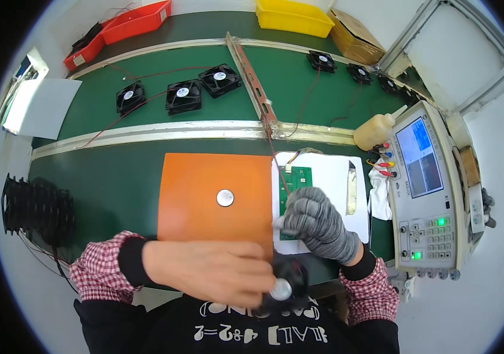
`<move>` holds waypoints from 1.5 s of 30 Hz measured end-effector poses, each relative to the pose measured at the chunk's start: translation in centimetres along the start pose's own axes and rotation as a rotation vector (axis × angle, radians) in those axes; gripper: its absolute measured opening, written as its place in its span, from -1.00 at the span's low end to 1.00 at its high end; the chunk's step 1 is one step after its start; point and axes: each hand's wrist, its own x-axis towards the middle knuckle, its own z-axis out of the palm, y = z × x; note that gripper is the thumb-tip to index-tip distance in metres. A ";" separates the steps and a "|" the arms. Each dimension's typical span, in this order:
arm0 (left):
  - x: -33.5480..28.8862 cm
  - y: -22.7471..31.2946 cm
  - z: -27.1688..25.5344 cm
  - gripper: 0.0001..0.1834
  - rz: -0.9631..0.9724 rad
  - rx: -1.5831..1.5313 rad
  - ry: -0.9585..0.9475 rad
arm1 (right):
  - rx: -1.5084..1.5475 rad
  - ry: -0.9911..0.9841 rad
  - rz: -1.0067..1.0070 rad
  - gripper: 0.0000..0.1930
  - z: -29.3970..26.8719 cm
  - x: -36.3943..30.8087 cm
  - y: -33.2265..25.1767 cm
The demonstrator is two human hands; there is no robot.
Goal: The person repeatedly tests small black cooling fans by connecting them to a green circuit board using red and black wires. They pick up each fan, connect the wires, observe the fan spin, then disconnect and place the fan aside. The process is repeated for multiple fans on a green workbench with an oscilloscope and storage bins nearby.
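Observation:
My bare left hand (pixel 213 271) grips a black cooling fan (pixel 290 283) close to my chest; a round silver sticker shows on the fan's hub. My right hand (pixel 317 221), in a grey knit glove, rests its fingertips on a green circuit board (pixel 295 183) lying on a white fixture (pixel 329 177). A red wire runs from the board up toward the belt. An orange mat (pixel 205 189) with a small round silver disc (pixel 225 197) on it lies in front of me, to the left of the board.
Several black fans (pixel 182 95) lie on the green conveyor (pixel 146 124). A test instrument with a blue screen (pixel 423 177) stands at right, a cream squeeze bottle (pixel 376 131) beside it. A stack of black fans (pixel 36 206) sits at left. Red and yellow bins line the back.

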 end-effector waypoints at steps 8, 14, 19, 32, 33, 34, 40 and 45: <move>-8.6 -3.7 -6.3 -0.88 -0.753 0.857 0.179 | -0.450 0.124 0.517 -0.85 -2.0 0.2 1.7; -6.3 -3.0 -3.5 -0.85 -0.554 0.399 0.141 | 0.361 0.400 0.802 -0.87 -0.1 -1.1 2.1; -7.0 -3.9 -1.3 -0.65 -0.844 0.069 0.470 | 0.175 0.322 0.639 -0.88 0.1 -1.3 2.5; -3.9 -2.9 1.3 -0.04 -0.793 0.322 0.384 | 0.121 0.306 0.628 -0.88 0.4 -1.5 2.8; -3.6 -2.5 0.8 -0.07 -0.736 0.386 0.391 | 0.137 0.279 0.682 -0.88 0.2 -1.2 2.6; -3.4 -2.1 0.5 -0.09 -0.688 0.453 0.400 | 0.094 0.248 0.653 -0.88 -0.1 -1.0 2.7; -4.7 -3.7 2.1 -0.05 -0.810 0.246 0.370 | -0.121 0.301 0.439 -0.85 0.5 -1.1 2.5; -5.6 -4.3 2.5 -0.02 -0.842 0.169 0.347 | -0.047 0.150 0.573 -0.84 -0.2 -0.5 2.2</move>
